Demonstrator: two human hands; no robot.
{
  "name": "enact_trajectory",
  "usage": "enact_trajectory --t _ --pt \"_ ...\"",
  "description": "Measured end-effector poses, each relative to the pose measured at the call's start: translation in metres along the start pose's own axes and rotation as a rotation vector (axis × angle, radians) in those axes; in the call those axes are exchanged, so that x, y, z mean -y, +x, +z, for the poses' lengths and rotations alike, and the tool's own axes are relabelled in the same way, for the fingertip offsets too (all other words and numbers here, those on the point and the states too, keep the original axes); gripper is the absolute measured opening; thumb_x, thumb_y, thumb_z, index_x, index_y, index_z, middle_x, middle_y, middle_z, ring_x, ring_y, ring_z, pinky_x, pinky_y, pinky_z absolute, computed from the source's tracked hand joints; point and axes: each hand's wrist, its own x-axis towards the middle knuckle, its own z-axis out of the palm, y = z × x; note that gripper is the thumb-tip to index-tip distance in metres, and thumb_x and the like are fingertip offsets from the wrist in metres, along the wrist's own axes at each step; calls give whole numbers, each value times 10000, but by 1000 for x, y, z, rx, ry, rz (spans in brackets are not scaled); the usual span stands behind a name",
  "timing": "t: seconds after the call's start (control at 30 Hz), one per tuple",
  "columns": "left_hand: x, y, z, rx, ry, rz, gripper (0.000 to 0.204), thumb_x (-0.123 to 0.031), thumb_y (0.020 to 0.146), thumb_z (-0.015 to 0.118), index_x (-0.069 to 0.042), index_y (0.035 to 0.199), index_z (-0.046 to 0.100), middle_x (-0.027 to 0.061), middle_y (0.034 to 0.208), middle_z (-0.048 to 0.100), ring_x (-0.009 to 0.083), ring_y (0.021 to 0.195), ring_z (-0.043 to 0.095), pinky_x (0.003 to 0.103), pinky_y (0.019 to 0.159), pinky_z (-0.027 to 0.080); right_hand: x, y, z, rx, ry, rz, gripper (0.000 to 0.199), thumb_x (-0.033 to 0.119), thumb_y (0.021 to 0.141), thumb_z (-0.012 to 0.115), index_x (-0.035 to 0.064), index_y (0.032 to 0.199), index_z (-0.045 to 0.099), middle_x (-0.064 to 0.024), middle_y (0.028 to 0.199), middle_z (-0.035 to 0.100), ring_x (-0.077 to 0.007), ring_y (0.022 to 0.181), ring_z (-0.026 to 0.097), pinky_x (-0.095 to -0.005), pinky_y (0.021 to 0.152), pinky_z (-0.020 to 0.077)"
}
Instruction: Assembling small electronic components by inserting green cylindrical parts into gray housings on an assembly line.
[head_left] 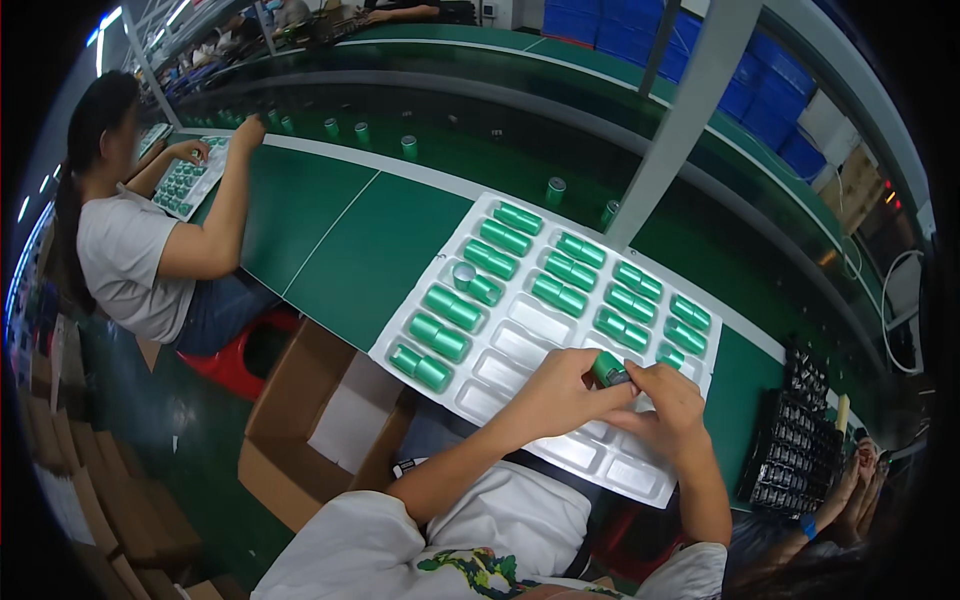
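A white moulded plastic tray lies tilted on the green workbench in front of me. Many of its pockets hold green metal cylinders lying in pairs; the near rows are bare. One cylinder stands upright in a pocket at the tray's left part. My left hand and my right hand meet over the tray's near right part and together pinch a green cylinder between the fingertips.
Loose green cylinders stand on the conveyor belt beyond the bench. A seated co-worker at the left handles another tray. An open cardboard box sits below left, a black crate at right, a grey post ahead.
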Motion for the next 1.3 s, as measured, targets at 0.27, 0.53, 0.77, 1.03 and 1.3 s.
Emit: enact_trajectory --t 0.27,0.53,0.77,1.03,1.3 --pt "-10 -5 8 -209 227 191 630 -415 834 766 7 1256 564 199 1130 604 341 969 598 395 828 497 -23 26 -4 -63 -95 122 291 95 739 794 18 996 682 -89 731 596 -196 626 581 -312 561 453" --pt "26 -8 59 253 832 689 464 -336 850 714 -82 1232 646 224 1487 388 412 1380 349 551 1100 328 -208 37 -30 59 -268 822 370 255 832 778 -35 1051 709 -183 894 727 -243 771 704 -350 680 534" --pt "25 -5 53 274 906 675 393 -333 874 706 -59 1155 680 200 1334 535 380 1281 471 521 1077 356 -220 35 -2 122 -207 772 540 363 797 805 -27 1150 683 -147 803 715 -240 707 692 -364 654 546" --pt "11 -1 73 200 1125 537 550 -149 913 636 -90 1441 496 226 1626 188 441 1493 192 657 1140 232 -263 9 -97 -40 -599 1015 393 387 884 653 31 1038 718 -209 978 722 -392 966 694 -479 847 554" --pt "15 6 82 287 1012 523 446 -213 930 609 -13 1326 561 297 1487 340 460 1462 242 600 1157 258 -325 -103 -168 -7 -1126 1466 393 289 853 669 101 1197 687 -165 1282 622 -365 1218 583 -586 1056 364"
